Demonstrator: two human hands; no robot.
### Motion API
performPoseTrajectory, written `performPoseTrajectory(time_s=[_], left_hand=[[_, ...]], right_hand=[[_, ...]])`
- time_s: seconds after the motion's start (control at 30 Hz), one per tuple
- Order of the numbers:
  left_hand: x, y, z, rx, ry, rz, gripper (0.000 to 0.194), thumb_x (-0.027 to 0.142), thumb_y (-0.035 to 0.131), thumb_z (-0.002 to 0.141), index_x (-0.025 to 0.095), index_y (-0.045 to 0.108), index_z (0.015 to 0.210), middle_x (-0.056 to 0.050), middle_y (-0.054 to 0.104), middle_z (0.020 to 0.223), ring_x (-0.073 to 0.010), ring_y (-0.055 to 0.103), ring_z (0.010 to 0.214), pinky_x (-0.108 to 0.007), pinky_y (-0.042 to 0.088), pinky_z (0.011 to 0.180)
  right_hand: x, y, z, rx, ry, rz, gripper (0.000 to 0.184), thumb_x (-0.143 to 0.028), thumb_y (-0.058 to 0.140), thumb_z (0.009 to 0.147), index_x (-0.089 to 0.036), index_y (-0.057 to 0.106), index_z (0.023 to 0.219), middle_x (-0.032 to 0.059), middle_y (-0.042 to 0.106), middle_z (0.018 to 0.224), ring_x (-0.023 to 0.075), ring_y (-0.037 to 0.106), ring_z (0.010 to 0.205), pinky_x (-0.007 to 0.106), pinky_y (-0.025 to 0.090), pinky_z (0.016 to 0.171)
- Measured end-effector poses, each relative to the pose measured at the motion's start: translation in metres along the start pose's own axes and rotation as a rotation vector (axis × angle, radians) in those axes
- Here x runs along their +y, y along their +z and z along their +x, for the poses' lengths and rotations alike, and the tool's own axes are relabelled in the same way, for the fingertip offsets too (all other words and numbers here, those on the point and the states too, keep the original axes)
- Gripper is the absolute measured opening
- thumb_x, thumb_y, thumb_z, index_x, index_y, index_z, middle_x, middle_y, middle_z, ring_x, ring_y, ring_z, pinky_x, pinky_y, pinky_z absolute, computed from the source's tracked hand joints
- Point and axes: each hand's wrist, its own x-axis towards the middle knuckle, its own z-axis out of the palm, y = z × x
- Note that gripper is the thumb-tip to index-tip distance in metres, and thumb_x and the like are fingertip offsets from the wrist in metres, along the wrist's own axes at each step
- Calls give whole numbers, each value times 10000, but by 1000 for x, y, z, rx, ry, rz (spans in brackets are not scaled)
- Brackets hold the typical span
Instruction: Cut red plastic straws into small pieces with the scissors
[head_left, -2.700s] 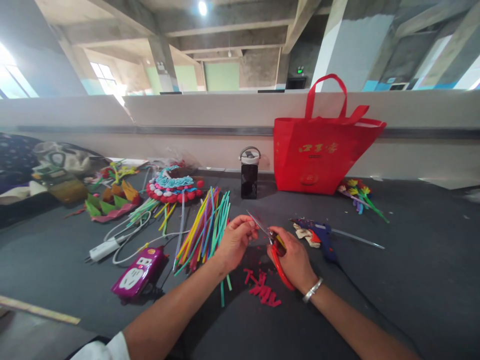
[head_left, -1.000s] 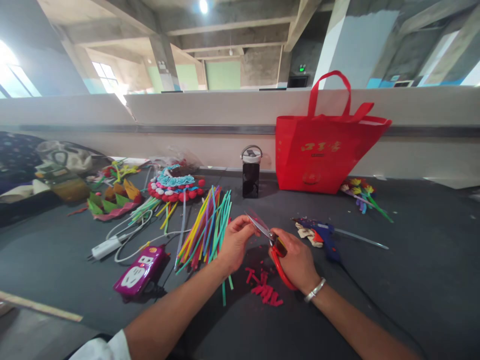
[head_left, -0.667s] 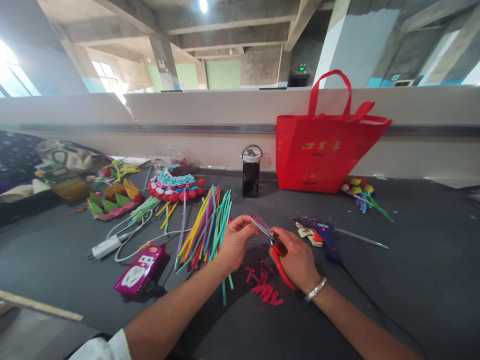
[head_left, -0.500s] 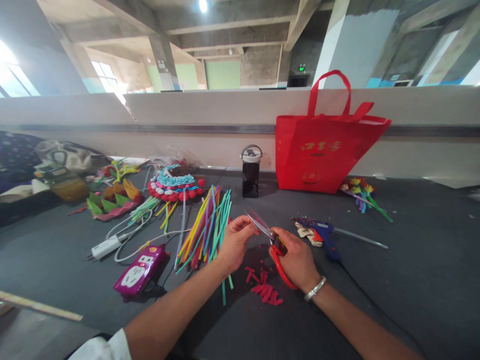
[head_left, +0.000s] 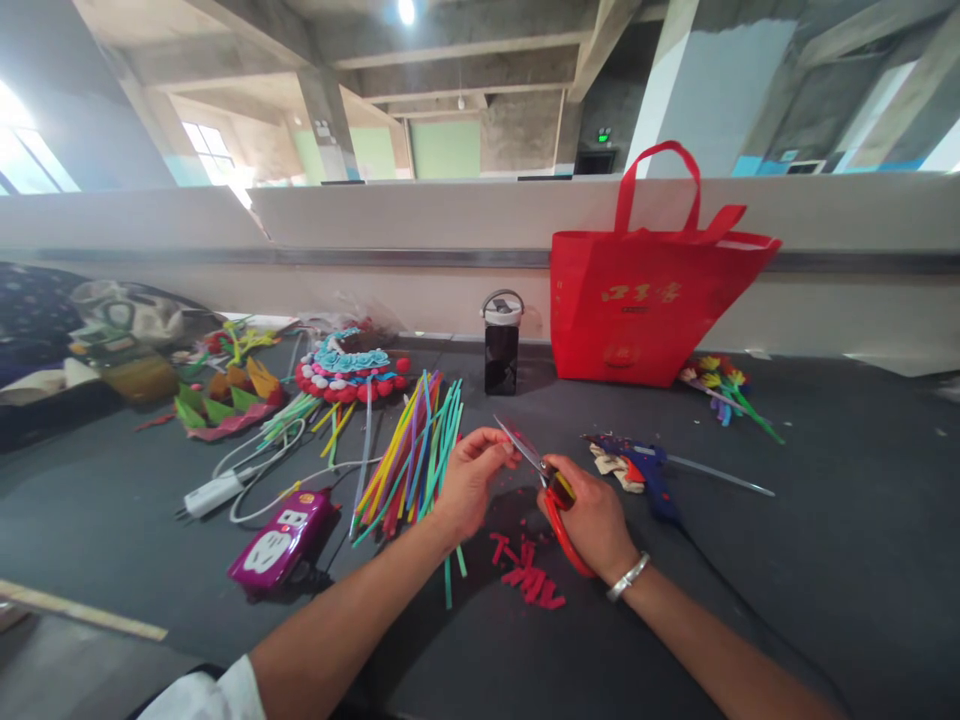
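Note:
Over the dark table, my right hand (head_left: 592, 510) is closed round the handles of red-handled scissors (head_left: 561, 520). Their blades point up and to the left, across the fingertips of my left hand (head_left: 476, 475). That hand pinches thumb against forefinger on a small red strip, mostly hidden by the fingers and blades. Beneath the two hands lies a loose heap of cut red pieces (head_left: 531, 582). A bundle of coloured pipe cleaners (head_left: 409, 455) is just left of my left hand, partly behind it.
A blue glue gun (head_left: 656, 480) with its cord lies to the right. Behind stand a red bag (head_left: 637, 310) and a dark phone (head_left: 501, 360) against a white-topped container. Leftward are a purple power socket (head_left: 279, 545), a white plug (head_left: 214, 495) and a blue-and-red craft piece (head_left: 349, 365).
My left fingertips and the scissor blades have shifted very slightly against each other. Everything on the table stays where it was.

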Motion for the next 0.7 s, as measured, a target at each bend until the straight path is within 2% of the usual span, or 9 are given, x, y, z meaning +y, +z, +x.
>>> performPoseTrajectory(time_s=[0.17,0.23,0.33,0.4,0.5,0.63,0.7], left_hand=[[1,-2,1,-16,-35,-30,104,206,715,716,155,632,752,-12,646,692,-100,550,617,-236,409,639],[0,-2,2,-33,-49,-22,106,201,713,711,155,627,753,-13,644,695,-97,543,603,-236,409,630],[-5,-2,1,-66,-75,45,92,187,697,708,153,627,756,-10,638,691,-90,530,578,-237,409,624],[-8,-1,0,-96,-83,139,86,190,688,707,153,632,761,-2,624,670,-87,520,561,-236,402,611],[-12,2,-3,-125,-30,365,74,193,684,688,157,627,717,13,592,632,-91,500,556,-226,380,581],[-13,6,-8,-178,118,704,32,145,632,682,164,627,655,7,590,614,-108,497,579,-226,368,573],[-13,5,-9,-193,143,754,47,131,615,678,165,637,655,4,594,612,-112,501,578,-227,368,572]], right_hand=[[-1,-1,2,23,50,48,273,-267,554,803,-204,613,1063,18,686,795,168,636,669,260,466,635],[-3,-3,2,34,81,115,271,-286,558,814,-193,608,1064,16,682,779,160,629,654,257,474,633],[-5,-5,2,60,121,269,280,-317,572,828,-190,595,1077,28,689,863,153,640,717,254,497,678],[-6,-4,2,73,127,363,290,-340,587,831,-198,589,1083,30,679,895,148,633,732,257,507,691],[-6,-3,0,72,124,447,341,-363,626,813,-210,572,1113,9,656,835,141,610,681,257,512,657],[-5,0,0,92,117,425,320,-328,614,822,-216,567,1118,7,653,846,143,622,710,259,512,677],[-5,-1,0,106,110,391,277,-295,573,843,-215,570,1109,17,657,889,140,625,725,263,511,695]])
